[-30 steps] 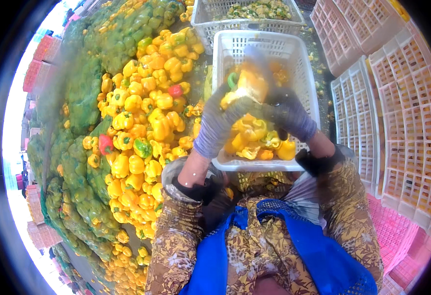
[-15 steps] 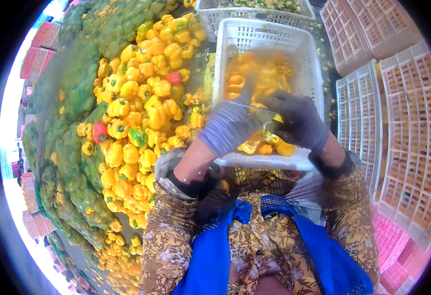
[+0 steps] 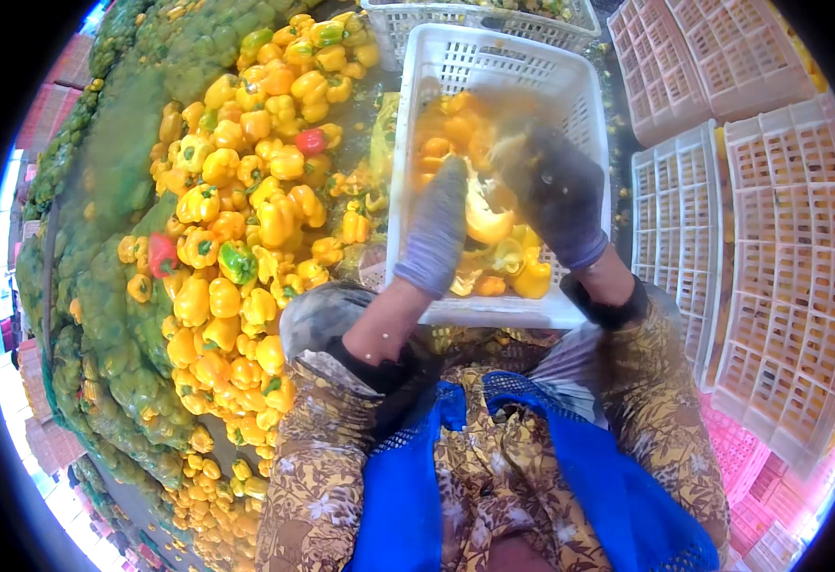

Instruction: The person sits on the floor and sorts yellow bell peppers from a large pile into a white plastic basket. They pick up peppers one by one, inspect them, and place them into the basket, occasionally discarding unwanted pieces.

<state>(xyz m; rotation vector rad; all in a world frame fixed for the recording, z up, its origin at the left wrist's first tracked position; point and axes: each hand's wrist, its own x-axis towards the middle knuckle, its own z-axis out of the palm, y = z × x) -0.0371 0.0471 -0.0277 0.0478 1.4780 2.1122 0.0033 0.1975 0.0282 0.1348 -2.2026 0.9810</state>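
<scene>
My left hand (image 3: 438, 221), in a purple-grey glove, grips a cut yellow pepper (image 3: 489, 217) whose pale inside shows. Opposite it my right hand (image 3: 559, 195), gloved the same, is curled and smeared at the fingers, with its contents unclear. Both are over a white plastic crate (image 3: 591, 95) that holds whole and split yellow peppers (image 3: 532, 276). The far part of that crate's contents looks blurred.
A large pile of yellow peppers (image 3: 222, 305), with a few red and green ones, lies left, beside green mesh sacks (image 3: 122, 372). Another white crate (image 3: 417, 24) with scraps stands beyond mine. Pale slatted crates (image 3: 780, 238) line the right, with pink crates (image 3: 727, 439) below.
My right hand has moved up and away from me. My left hand has turned more upright, showing the pepper's pale inside. A thin blade-like line seen earlier is now hidden.
</scene>
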